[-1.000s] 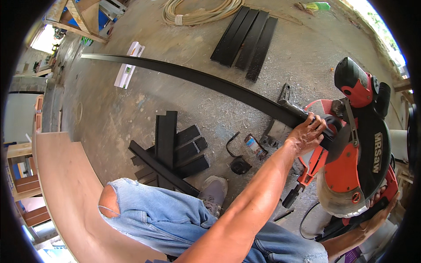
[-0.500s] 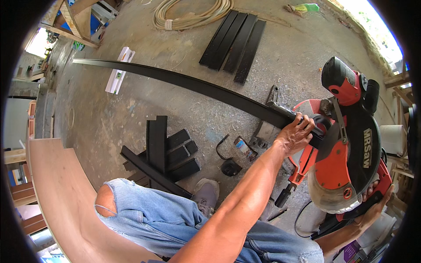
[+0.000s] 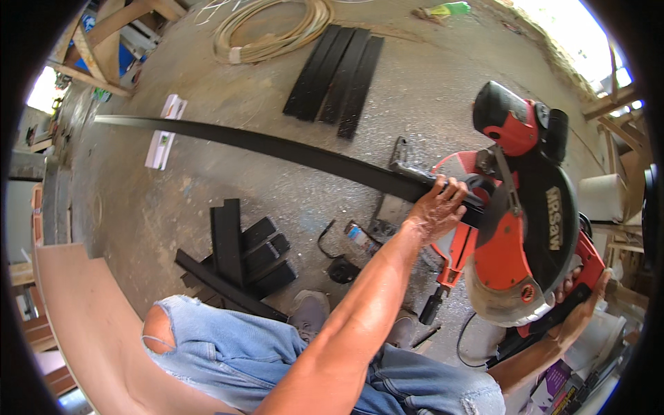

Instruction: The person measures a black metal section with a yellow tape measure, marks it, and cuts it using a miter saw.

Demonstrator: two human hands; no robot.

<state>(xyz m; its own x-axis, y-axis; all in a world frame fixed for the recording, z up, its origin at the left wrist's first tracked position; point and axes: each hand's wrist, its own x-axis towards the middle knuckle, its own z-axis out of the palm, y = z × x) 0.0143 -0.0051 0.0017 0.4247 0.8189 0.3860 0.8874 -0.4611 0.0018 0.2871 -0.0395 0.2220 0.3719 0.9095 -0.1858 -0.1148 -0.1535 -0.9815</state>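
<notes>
A long black profile strip (image 3: 297, 153) runs from the far left to the red and black miter saw (image 3: 529, 214) at the right. My left hand (image 3: 440, 207) is closed over the strip's right end, against the saw's fence. At the lower right my right hand (image 3: 584, 287) wraps round the red and black saw handle (image 3: 586, 270), its fingers partly hidden behind it. The saw head is raised, and its blade is mostly hidden by the guard. Toward its far end, the strip crosses a white piece (image 3: 159, 149) lying on the floor.
Short black pieces (image 3: 227, 238) lie piled by my feet, and several longer ones (image 3: 332, 79) lie side by side farther off. A coiled hose (image 3: 232, 54), a black tape measure (image 3: 342, 270) and a light wooden board (image 3: 76, 304) are also around. Debris is scattered over the concrete floor.
The whole view has shifted and turned slightly, so the saw and strip appear farther left. Both hands keep their hold, and the saw head stays raised.
</notes>
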